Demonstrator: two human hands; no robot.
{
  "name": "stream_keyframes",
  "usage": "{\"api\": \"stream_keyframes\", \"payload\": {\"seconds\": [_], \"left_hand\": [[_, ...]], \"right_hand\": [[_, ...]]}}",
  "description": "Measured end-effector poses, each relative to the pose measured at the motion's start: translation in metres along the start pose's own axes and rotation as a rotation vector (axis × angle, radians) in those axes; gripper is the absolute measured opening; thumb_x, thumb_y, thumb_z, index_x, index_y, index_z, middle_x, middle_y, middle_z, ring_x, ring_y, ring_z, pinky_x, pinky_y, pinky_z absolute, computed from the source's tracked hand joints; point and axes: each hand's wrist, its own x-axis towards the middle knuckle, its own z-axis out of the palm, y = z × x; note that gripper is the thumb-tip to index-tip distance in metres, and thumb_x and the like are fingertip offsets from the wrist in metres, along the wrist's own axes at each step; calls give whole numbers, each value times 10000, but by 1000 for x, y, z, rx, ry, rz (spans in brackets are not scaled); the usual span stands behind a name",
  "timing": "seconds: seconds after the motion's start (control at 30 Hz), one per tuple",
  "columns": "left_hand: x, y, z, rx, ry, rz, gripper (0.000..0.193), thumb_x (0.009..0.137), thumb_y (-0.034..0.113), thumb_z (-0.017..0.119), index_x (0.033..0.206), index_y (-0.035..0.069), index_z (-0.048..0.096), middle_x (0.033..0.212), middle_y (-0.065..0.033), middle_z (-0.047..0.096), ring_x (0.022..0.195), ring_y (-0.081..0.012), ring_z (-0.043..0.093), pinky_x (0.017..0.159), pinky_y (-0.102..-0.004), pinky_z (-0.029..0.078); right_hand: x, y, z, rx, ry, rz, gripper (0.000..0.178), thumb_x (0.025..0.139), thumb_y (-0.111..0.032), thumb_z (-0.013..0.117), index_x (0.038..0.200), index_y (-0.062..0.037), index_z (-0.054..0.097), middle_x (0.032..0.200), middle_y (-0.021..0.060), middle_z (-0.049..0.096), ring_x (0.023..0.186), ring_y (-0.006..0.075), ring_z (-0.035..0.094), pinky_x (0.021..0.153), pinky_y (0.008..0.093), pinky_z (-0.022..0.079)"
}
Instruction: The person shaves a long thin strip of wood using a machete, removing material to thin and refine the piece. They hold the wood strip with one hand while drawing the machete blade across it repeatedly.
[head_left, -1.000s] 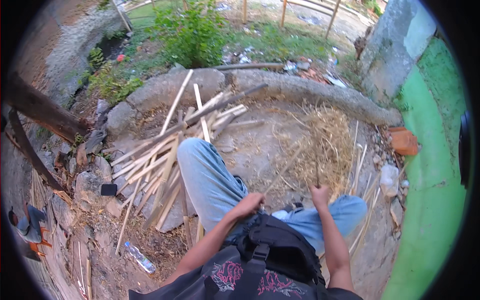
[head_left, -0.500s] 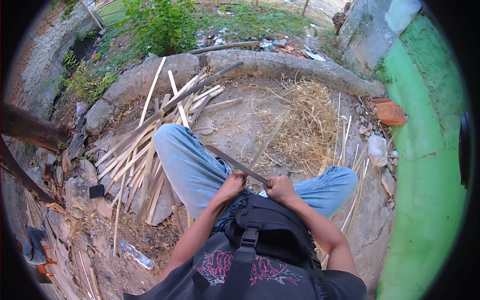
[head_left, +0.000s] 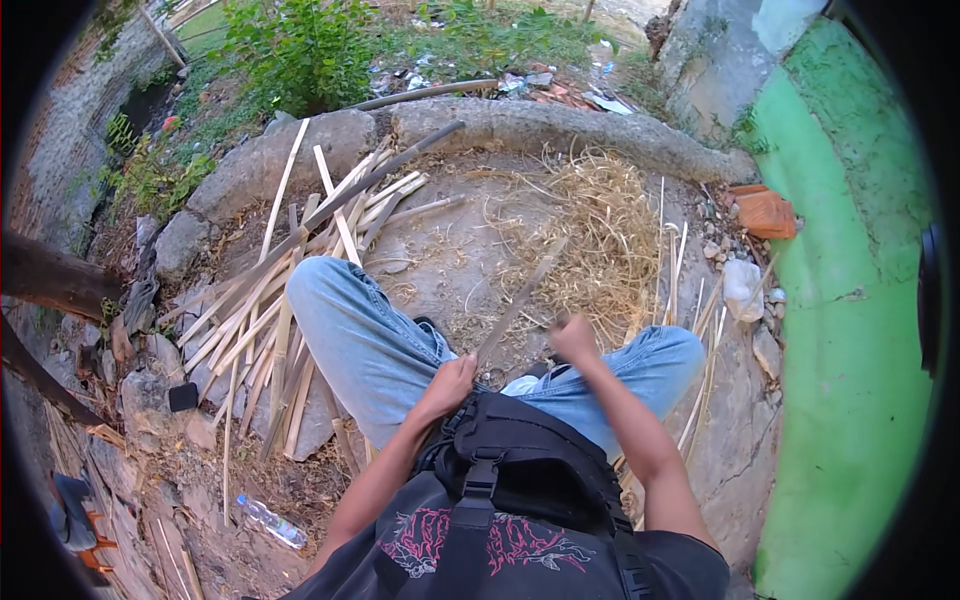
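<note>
My left hand point(head_left: 453, 386) is closed on the near end of a long, narrow bamboo strip point(head_left: 521, 298) in front of my lap. The strip slants away to the right, toward a heap of pale shavings point(head_left: 605, 235). My right hand point(head_left: 573, 338) is a closed fist above my right shin, apart from the strip and smeared by motion. What it grips cannot be made out; the dark blade seen earlier does not show clearly. Left of my knee lies a pile of split bamboo strips point(head_left: 262, 318), with a longer dark strip point(head_left: 385, 172) across the top.
A low concrete curb point(head_left: 560, 130) bends across the far side. On the right stand a green wall point(head_left: 850, 380), an orange brick-like block point(head_left: 765, 213) and a whitish plastic bag point(head_left: 742, 290). A plastic bottle point(head_left: 272, 522) and a small black square object point(head_left: 183, 397) lie left.
My right hand has moved slightly away and right, off the left hand. The dark blade it held across the strip no longer shows clearly. The view has shifted slightly.
</note>
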Motion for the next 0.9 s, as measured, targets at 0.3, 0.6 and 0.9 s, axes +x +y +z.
{"api": "stream_keyframes", "payload": {"seconds": [0.3, 0.6, 0.9], "left_hand": [[-3, 2, 1, -11, -4, 44, 487, 986, 337, 323, 801, -81, 492, 668, -232, 504, 644, -288, 490, 661, -416, 407], [-10, 15, -5, -298, -89, 33, 295, 917, 333, 555, 840, 57, 481, 670, 28, 420, 592, -88, 378, 542, -252, 334], [-20, 37, -25, -279, -88, -9, 362, 961, 305, 472, 832, -1, 614, 596, 10, 461, 513, -76, 417, 474, -260, 352]], "right_hand": [[11, 24, -7, 95, 85, 226, 208, 707, -211, 600, 717, -24, 691, 695, 241, 627, 660, 371, 643, 637, 426, 521], [27, 63, -22, 917, 348, 923, 272, 744, -196, 639, 546, -29, 558, 507, 37, 529, 420, 159, 467, 425, 368, 346], [-47, -34, -15, 526, 162, 176, 390, 777, -270, 669, 554, 21, 536, 442, 33, 453, 437, 111, 390, 436, 340, 319]]}}
